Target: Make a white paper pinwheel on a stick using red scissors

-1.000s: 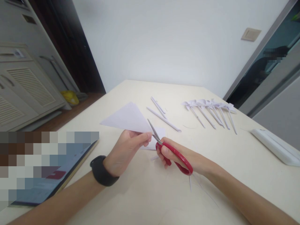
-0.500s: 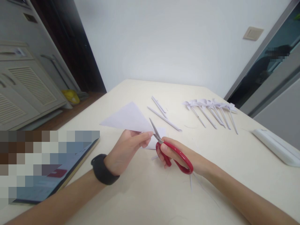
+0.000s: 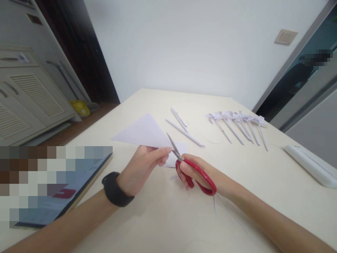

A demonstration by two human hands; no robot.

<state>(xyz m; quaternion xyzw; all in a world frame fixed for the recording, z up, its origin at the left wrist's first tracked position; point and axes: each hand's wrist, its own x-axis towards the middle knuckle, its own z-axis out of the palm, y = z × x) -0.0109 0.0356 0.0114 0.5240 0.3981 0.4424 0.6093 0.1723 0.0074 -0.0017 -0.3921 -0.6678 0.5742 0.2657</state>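
Note:
Between thumb and fingers, my left hand pinches a white paper triangle near its right corner, holding it above the table. My right hand grips red-handled scissors, fingers in the loops. Their blades are a little apart and point up and left, right at the paper's corner by my left fingertips. Whether the blades have the paper between them I cannot tell. Behind my left fingers, another white sheet lies on the table, partly hidden.
Rolled paper sticks lie beyond my hands. Several paper pinwheels on sticks lie at the back right. A tablet, partly blurred out, is at the left, and a long white object at the right. Thin paper scraps lie near my right wrist.
Almost nothing differs. The paper triangle and both hands have shifted only slightly, and the scissor blades remain parted at the corner.

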